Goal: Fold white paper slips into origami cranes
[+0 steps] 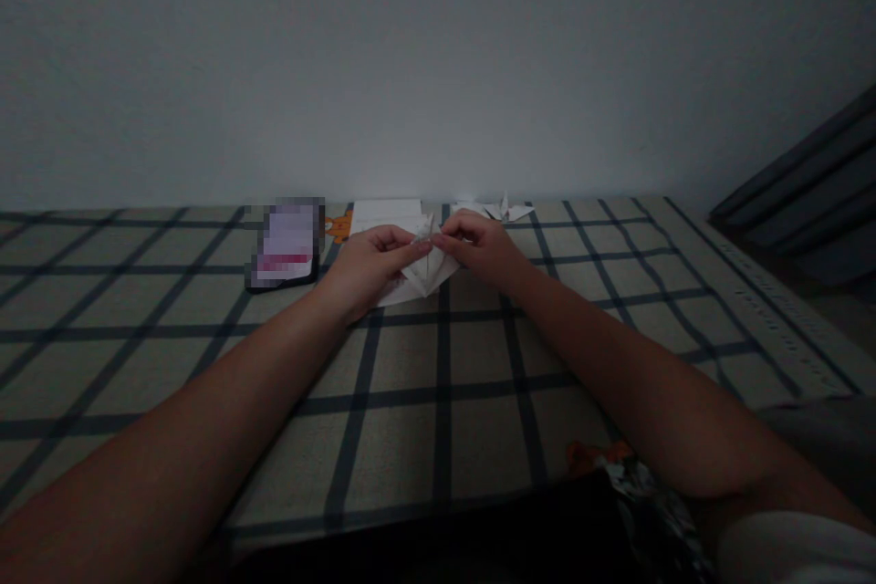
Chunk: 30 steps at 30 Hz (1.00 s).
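Observation:
A partly folded piece of white paper (424, 276) lies on the checked cloth (438, 383) near its far edge. My left hand (366, 266) is closed, pinching the paper's top from the left. Opposite it, my right hand (479, 246) pinches the same fold, fingertips of both hands almost touching. The paper's lower flaps rest on the cloth.
A phone (286, 245) with a lit screen lies left of my hands. Flat white sheets (384, 210) with an orange figure (338, 224) lie behind, and a small folded paper figure (505, 209) sits by the wall. Dark bedding (808, 192) rises at right.

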Available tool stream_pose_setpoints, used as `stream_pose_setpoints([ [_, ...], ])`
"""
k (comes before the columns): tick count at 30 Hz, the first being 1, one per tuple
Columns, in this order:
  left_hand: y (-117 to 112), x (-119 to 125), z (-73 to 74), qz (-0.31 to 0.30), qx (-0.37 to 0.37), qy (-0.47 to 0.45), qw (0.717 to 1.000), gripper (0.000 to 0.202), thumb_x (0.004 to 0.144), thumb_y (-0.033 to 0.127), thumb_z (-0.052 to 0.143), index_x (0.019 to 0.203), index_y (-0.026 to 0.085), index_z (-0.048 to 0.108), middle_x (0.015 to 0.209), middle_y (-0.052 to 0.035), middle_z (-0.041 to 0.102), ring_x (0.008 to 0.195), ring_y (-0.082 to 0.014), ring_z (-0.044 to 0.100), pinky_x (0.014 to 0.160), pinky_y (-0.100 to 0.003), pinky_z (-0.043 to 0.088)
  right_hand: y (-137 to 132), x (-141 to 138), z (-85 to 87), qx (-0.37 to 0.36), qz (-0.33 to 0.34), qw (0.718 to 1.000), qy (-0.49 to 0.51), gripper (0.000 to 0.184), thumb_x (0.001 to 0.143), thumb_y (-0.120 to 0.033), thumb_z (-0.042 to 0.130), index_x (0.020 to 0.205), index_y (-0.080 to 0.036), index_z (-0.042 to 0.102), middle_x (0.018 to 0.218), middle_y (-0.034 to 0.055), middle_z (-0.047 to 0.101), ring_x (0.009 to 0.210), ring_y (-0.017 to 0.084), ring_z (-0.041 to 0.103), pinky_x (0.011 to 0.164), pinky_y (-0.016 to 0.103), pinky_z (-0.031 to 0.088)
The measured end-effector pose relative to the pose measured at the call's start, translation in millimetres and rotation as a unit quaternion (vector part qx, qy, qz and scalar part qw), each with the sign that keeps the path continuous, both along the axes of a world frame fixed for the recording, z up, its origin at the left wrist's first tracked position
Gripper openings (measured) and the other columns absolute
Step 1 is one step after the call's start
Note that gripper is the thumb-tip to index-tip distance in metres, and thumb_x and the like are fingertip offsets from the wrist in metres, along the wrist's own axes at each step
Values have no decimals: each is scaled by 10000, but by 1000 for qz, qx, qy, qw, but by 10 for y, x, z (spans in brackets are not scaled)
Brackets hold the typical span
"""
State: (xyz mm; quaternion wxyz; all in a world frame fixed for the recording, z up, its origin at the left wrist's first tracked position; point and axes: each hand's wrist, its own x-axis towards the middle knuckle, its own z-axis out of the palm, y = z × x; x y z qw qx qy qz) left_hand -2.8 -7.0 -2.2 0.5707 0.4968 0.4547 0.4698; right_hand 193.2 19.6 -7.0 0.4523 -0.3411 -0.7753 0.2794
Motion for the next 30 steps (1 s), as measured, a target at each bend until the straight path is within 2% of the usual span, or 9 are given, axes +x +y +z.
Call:
stream_pose_setpoints([
  [4, -24, 13, 37, -13, -19, -7, 1000, 406, 572, 411, 937, 725, 175, 644, 643, 3, 668, 559, -126, 616, 528, -244, 453, -15, 4, 7, -22, 11, 1000, 2, 382, 861, -557, 645, 834, -176, 636, 830, 14, 581, 772, 138, 514, 722, 285, 418],
  [10, -60, 31, 85, -24, -33, -23, 999, 417, 546, 380, 948, 708, 167, 628, 636, 7, 664, 561, -122, 606, 546, -246, 457, -60, 8, 60, -17, 40, 999, 0, 398, 871, -565, 622, 797, -174, 623, 808, 10, 558, 768, 135, 507, 725, 282, 414],
  [14, -46, 15, 40, -33, -22, -6, 999, 411, 573, 410, 934, 709, 175, 625, 639, 10, 655, 560, -121, 593, 543, -244, 444, -86, -13, 61, -45, 16, 999, 0, 409, 846, -575, 647, 791, -170, 616, 778, -1, 554, 711, 122, 484, 660, 270, 388],
  [19, 0, -3, -36, -50, 44, 63, 996, 348, 679, 469, 850, 797, 187, 685, 719, -23, 681, 625, -156, 610, 570, -264, 455, -78, -16, 57, -17, -1, 1000, -18, 426, 871, -580, 615, 734, -176, 613, 716, -5, 555, 678, 120, 463, 631, 266, 367],
  [24, 20, -12, -17, -11, 160, 112, 981, 273, 760, 462, 773, 779, 193, 732, 947, -54, 726, 803, -168, 630, 731, -281, 481, -76, -6, 73, -4, -6, 1000, -12, 451, 871, -605, 611, 719, -180, 597, 704, -5, 549, 682, 122, 469, 627, 264, 374],
  [27, 25, -39, -13, 2, 217, 147, 965, 237, 787, 429, 761, 768, 195, 736, 960, -57, 723, 869, -176, 638, 807, -294, 477, -77, -11, 65, -33, 11, 999, 2, 453, 865, -618, 613, 774, -174, 621, 739, 0, 572, 694, 123, 493, 639, 264, 396],
  [30, 27, -65, -22, 2, 250, 177, 952, 224, 819, 406, 739, 771, 187, 733, 943, -62, 716, 883, -180, 640, 806, -299, 472, -78, -18, 57, -60, 21, 998, 19, 452, 866, -622, 614, 824, -172, 641, 764, 5, 594, 707, 127, 521, 653, 267, 415],
])
